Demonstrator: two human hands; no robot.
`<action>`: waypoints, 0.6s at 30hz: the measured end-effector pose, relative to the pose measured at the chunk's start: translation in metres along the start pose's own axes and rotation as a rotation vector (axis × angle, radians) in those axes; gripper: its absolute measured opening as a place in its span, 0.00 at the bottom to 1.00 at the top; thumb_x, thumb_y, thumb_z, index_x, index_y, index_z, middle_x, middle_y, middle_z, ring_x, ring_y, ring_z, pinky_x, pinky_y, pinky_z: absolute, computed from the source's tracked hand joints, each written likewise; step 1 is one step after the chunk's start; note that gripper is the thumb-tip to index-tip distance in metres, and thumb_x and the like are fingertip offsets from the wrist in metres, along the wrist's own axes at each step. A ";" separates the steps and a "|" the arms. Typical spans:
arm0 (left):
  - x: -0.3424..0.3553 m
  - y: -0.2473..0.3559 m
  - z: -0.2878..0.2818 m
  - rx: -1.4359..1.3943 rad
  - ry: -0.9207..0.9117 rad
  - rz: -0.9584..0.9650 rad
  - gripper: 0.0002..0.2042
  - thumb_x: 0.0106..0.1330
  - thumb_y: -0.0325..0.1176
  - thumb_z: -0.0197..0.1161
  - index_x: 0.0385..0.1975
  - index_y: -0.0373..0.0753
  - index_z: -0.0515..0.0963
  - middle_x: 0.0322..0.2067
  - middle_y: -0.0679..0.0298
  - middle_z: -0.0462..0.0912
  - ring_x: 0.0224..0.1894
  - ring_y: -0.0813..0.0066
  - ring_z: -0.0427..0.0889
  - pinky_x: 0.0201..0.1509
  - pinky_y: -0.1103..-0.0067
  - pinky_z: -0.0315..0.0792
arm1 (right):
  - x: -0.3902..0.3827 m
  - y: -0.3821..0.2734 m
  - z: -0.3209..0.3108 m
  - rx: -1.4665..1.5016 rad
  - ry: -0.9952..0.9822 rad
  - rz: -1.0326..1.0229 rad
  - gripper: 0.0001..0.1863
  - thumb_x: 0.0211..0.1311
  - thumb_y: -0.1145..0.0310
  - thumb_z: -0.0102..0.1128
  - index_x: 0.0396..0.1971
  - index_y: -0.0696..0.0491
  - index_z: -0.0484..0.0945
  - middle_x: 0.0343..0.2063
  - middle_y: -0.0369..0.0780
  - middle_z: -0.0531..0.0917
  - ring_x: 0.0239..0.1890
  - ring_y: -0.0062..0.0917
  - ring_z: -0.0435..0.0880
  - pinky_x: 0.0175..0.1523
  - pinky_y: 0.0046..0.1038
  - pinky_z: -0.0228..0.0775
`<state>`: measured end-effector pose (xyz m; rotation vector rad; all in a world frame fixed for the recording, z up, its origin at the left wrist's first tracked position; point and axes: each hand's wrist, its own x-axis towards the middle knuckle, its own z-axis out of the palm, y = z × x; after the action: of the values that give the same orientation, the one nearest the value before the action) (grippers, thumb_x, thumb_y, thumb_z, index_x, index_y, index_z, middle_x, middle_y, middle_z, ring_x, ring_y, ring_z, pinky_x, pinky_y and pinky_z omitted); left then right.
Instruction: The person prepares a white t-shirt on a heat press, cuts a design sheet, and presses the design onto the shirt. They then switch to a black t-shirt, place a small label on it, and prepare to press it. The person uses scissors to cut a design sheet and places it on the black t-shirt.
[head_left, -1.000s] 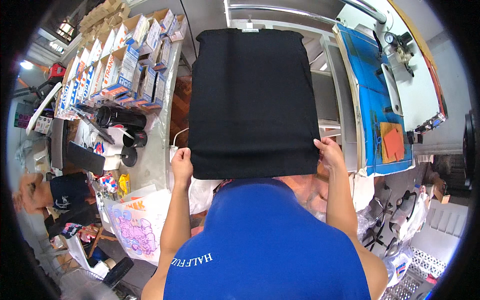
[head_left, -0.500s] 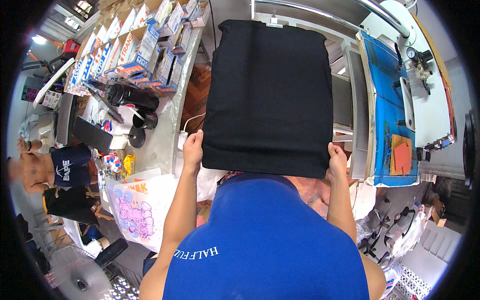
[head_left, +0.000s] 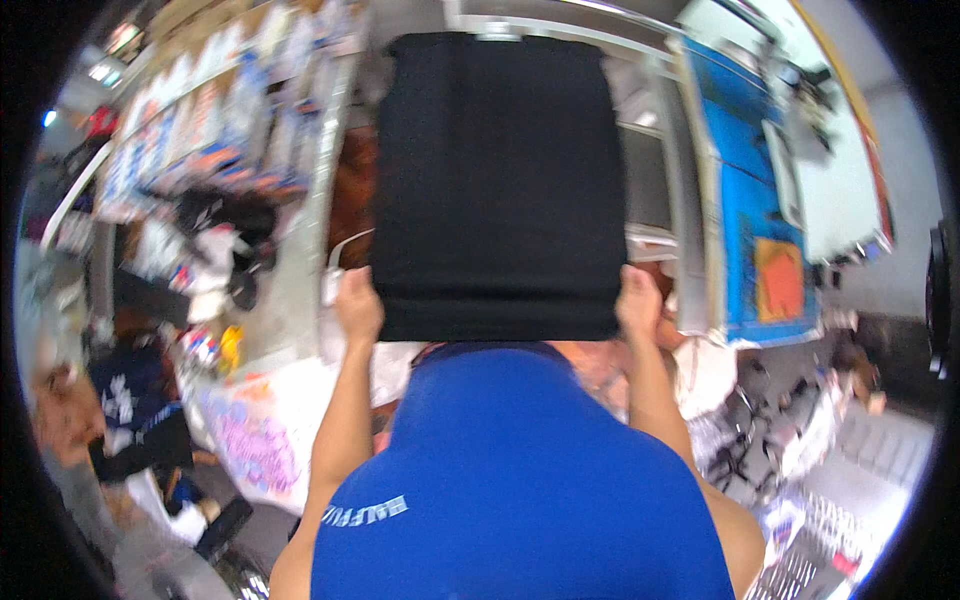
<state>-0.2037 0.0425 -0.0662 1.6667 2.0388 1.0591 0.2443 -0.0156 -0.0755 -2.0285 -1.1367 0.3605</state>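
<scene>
A black cloth [head_left: 500, 190] lies stretched over a flat, roughly rectangular board in front of me, with a loose fold along its near edge. My left hand [head_left: 358, 305] is closed at the cloth's near left corner, and my right hand [head_left: 638, 303] grips the matching corner on the right. The fingertips curl in at the sides and partly hide. At the far end, a small pale metal clamp or bracket [head_left: 498, 31] pokes out above the cloth. The board underneath is covered.
Left stands a table [head_left: 275, 320] with boxes [head_left: 205, 130] and dark bottles. On the right is a blue-topped board [head_left: 735, 190] bearing an orange piece [head_left: 778, 280], beside white equipment [head_left: 840, 190]. Another person [head_left: 70, 410] is at far left. A metal rail [head_left: 570, 25] crosses the back.
The view has shifted, so the cloth and both hands appear farther left. Both hands keep their hold on the near corners. The picture is now blurred at the sides.
</scene>
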 end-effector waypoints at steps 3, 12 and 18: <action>-0.001 0.005 0.004 -0.048 -0.003 -0.015 0.15 0.76 0.39 0.53 0.32 0.33 0.77 0.23 0.49 0.79 0.24 0.59 0.77 0.31 0.67 0.70 | 0.000 -0.001 0.000 0.057 0.020 0.138 0.21 0.72 0.56 0.56 0.30 0.60 0.79 0.21 0.40 0.78 0.27 0.19 0.74 0.36 0.27 0.69; -0.003 -0.007 -0.001 0.008 -0.140 -0.134 0.16 0.75 0.40 0.53 0.33 0.32 0.80 0.18 0.48 0.75 0.20 0.67 0.76 0.26 0.67 0.65 | -0.002 -0.012 -0.003 -0.040 -0.025 0.268 0.20 0.70 0.57 0.58 0.27 0.60 0.79 0.22 0.43 0.79 0.28 0.24 0.76 0.38 0.30 0.70; -0.006 -0.028 0.007 -0.351 -0.306 -0.379 0.19 0.76 0.41 0.51 0.38 0.30 0.83 0.30 0.59 0.86 0.32 0.76 0.80 0.39 0.76 0.72 | 0.008 0.007 0.000 0.005 -0.233 0.416 0.23 0.72 0.55 0.55 0.25 0.61 0.77 0.20 0.43 0.76 0.27 0.23 0.73 0.36 0.33 0.67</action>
<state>-0.2174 0.0380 -0.0914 1.1312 1.7539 0.9007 0.2527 -0.0111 -0.0799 -2.2569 -0.8344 0.8245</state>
